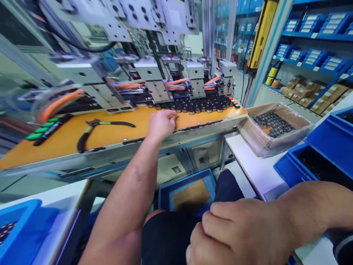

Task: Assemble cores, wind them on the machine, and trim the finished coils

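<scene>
My left hand (162, 124) reaches out to the orange work surface (143, 115). Its fingers are curled at the near left edge of a cluster of small black round parts (202, 105); what lies between the fingertips is hidden. In front of my body, my right hand (228, 232) is closed, fingers bent inward above my dark-clad lap. Its palm faces away, so anything inside cannot be seen. Left of my left hand lie pliers (95, 123) with black and yellow-green handles, jaws pointing away.
Machine heads (154, 86) stand behind the work surface. Green-and-black tools (48, 129) lie at far left. A carton (264, 145) of black parts sits right, beside an open blue bin (292, 162). Another blue bin (33, 221) stands left; a blue crate (165, 197) is below.
</scene>
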Available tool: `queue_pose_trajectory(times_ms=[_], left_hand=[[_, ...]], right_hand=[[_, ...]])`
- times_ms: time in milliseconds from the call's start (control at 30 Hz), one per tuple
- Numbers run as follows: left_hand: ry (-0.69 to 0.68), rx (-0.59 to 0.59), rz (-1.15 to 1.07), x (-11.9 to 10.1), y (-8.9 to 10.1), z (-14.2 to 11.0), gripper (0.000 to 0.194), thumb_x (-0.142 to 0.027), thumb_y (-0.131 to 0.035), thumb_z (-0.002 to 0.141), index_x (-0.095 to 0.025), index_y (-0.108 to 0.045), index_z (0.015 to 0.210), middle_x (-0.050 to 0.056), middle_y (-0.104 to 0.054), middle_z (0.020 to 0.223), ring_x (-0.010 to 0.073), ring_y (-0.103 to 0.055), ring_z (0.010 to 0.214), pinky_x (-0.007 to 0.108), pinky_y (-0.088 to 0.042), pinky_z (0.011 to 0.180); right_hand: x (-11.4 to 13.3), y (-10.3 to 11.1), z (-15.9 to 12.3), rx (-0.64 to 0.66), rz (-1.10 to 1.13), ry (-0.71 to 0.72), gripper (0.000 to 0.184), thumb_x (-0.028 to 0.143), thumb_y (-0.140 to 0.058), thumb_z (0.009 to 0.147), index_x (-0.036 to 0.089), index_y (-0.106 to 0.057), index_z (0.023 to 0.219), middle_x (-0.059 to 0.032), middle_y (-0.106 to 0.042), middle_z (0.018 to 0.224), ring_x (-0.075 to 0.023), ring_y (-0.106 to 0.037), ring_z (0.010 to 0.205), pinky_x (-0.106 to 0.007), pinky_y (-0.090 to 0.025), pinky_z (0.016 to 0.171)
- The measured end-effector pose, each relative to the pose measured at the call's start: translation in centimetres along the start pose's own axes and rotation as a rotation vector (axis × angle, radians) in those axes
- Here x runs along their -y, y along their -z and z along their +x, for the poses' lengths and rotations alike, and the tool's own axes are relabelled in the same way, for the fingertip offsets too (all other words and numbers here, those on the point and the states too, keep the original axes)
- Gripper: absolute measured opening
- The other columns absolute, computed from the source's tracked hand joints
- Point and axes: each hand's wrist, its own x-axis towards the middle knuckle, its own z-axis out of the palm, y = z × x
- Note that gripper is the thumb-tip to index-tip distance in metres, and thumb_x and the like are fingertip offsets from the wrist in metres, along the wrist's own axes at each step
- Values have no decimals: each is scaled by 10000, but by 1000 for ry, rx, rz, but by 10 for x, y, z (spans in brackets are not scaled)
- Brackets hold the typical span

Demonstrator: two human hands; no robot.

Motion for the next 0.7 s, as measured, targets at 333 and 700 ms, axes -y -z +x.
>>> queue_pose_trajectory(times_ms=[333, 700], left_hand=[[42, -55, 82, -4, 12, -10, 332, -330, -440, 919, -157, -707, 1015, 117, -754, 985, 241, -682, 915, 302, -459, 790], [-47, -7, 110, 13, 14, -15, 368, -403, -441, 918, -199, -655, 699, 111, -725, 666, 300, -712, 697, 324, -408, 558]], right_hand=[[-5, 0, 12, 27, -183, -93, 130, 95, -505, 816, 109, -632, 795, -42, -544, 628, -160, -451, 520, -313, -330, 460], [-173, 33, 74, -625, -783, -388, 401, 265, -587, 899, 83, -523, 1250, -177, -655, 1106, -274, -606, 1071, -454, -535, 900]])
